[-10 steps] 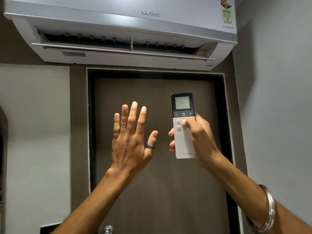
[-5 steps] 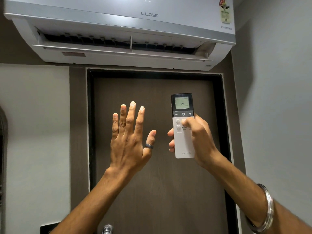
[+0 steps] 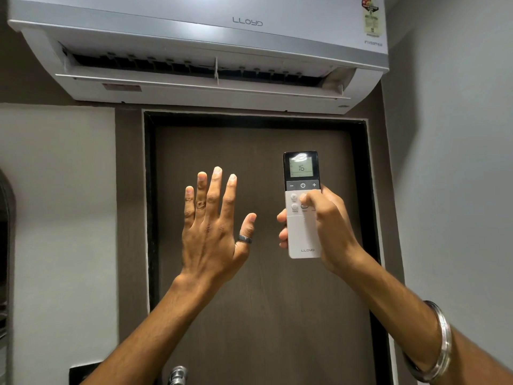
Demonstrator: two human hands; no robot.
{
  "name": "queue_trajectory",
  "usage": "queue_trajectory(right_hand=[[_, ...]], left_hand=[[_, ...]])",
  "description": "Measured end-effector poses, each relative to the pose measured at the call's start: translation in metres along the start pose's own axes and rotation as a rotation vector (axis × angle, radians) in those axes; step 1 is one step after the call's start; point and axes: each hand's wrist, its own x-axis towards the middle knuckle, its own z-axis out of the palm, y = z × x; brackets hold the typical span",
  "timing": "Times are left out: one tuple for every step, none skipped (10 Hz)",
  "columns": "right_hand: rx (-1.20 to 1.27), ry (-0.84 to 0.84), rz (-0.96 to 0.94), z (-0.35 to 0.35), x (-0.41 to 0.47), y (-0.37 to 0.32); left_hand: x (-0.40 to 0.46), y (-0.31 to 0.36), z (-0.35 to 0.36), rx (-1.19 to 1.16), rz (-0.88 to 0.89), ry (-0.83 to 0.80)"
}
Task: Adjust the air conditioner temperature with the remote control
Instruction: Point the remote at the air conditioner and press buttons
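Note:
A white Lloyd air conditioner point(image 3: 200, 31) hangs on the wall above a door, its louvre open. My right hand point(image 3: 330, 232) grips a white remote control point(image 3: 301, 234) held upright and aimed up at the unit. The thumb rests on the buttons just under the dark band with minus, power and plus. The remote's screen point(image 3: 301, 166) reads 16. My left hand point(image 3: 213, 229) is raised beside the remote, palm away from me, fingers spread, holding nothing. It does not touch the remote.
A dark brown door point(image 3: 263, 315) in a black frame fills the wall behind both hands, with a metal handle point(image 3: 177, 375) at the bottom edge. A grey wall point(image 3: 458, 190) stands close on the right, a lighter wall on the left.
The remote's screen went from 24 to 16 between the first two frames and stays at 16. Both hands have barely moved.

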Motion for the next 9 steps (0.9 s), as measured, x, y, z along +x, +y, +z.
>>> queue_trajectory(right_hand=[[-0.011,0.000,-0.001,-0.0014,0.0002,0.0015],[-0.001,0.004,-0.005,-0.0025,0.0000,0.0026],[0.004,0.006,-0.002,-0.0025,-0.0004,0.0033],[-0.002,0.009,0.003,-0.0029,-0.0006,0.0036],[-0.004,0.007,0.007,-0.0031,-0.0016,0.0030],[-0.018,0.020,-0.005,-0.0026,-0.0035,0.0032],[-0.046,0.043,-0.022,-0.0031,-0.0046,0.0039],[-0.040,0.069,-0.014,-0.0038,-0.0053,0.0055],[-0.030,0.089,-0.007,-0.0045,-0.0048,0.0071]], left_hand=[[0.0001,0.0002,-0.0001,-0.005,-0.001,-0.006],[-0.0007,0.0008,0.0001,-0.006,0.003,-0.011],[-0.0015,0.0004,0.0007,-0.003,0.004,-0.017],[-0.0030,0.0008,0.0015,-0.004,0.003,-0.026],[-0.0032,0.0017,0.0018,-0.003,0.007,-0.029],[-0.0027,0.0017,0.0020,-0.006,0.011,-0.031],[-0.0025,0.0020,0.0018,-0.015,0.009,-0.031],[-0.0040,0.0030,0.0017,-0.021,0.011,-0.033],[-0.0053,0.0035,0.0019,-0.025,0.015,-0.037]])
